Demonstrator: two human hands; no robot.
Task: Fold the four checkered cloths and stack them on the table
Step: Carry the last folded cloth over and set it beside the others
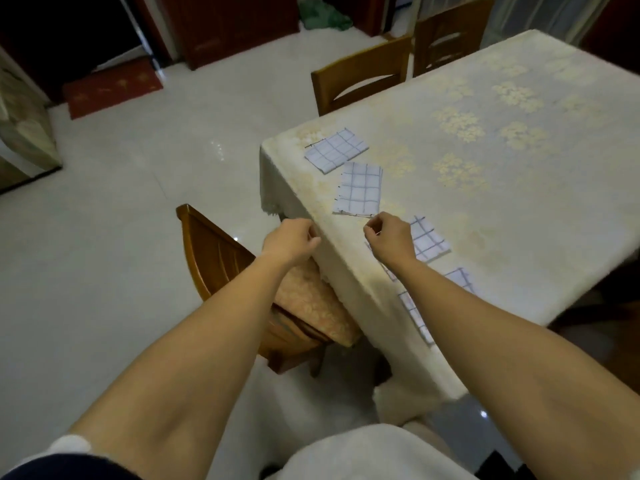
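Observation:
Four folded white cloths with a blue check lie in a row along the near left edge of the table (526, 209). The farthest cloth (336, 150) and the second cloth (360, 188) show fully. My right hand (389, 237) hovers with curled fingers just past the second cloth's near corner and covers part of the third cloth (429, 239). My right forearm crosses the fourth cloth (412, 306), nearest to me. My left hand (294, 239) is curled at the table's edge, left of the cloths. I see nothing held in either hand.
A pale floral tablecloth covers the table and hangs over its edges. A wooden chair (214, 251) with a cushioned seat (311, 306) is tucked in below my left hand. Two more chairs (360, 74) stand at the far side. A red mat (110, 88) lies on the tiled floor.

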